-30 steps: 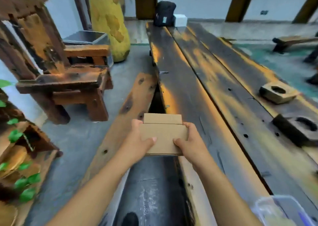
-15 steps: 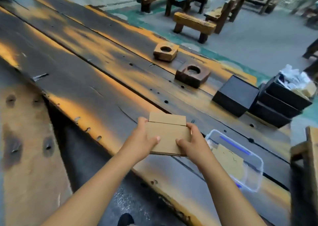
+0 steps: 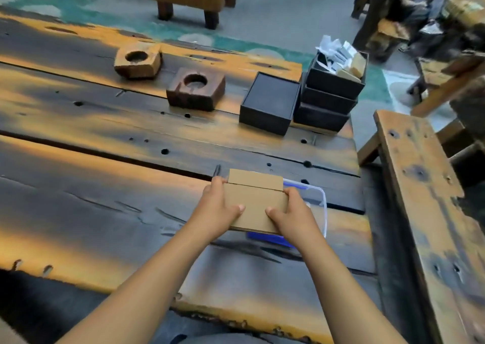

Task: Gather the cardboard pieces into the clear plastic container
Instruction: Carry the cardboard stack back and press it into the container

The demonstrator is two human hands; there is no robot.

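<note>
A flat stack of brown cardboard pieces [image 3: 256,199] is held level between both hands, just above the table. My left hand [image 3: 217,210] grips its left edge, thumb on top. My right hand [image 3: 294,212] grips its right edge the same way. Directly beneath and behind the stack sits the clear plastic container [image 3: 321,204] with blue clips; the cardboard and my right hand cover most of it. Only its right rim and a blue strip at the front show. What lies inside is hidden.
The dark and orange wooden table [image 3: 105,186] carries two wooden blocks with round holes [image 3: 137,60] [image 3: 195,89], a black box [image 3: 270,102] and a stack of black trays [image 3: 330,94] with paper scraps. A wooden bench [image 3: 425,199] stands along the right.
The view has swung right along the table. The cardboard stack, held the same way in both hands, now hangs over the clear container instead of to its left.
</note>
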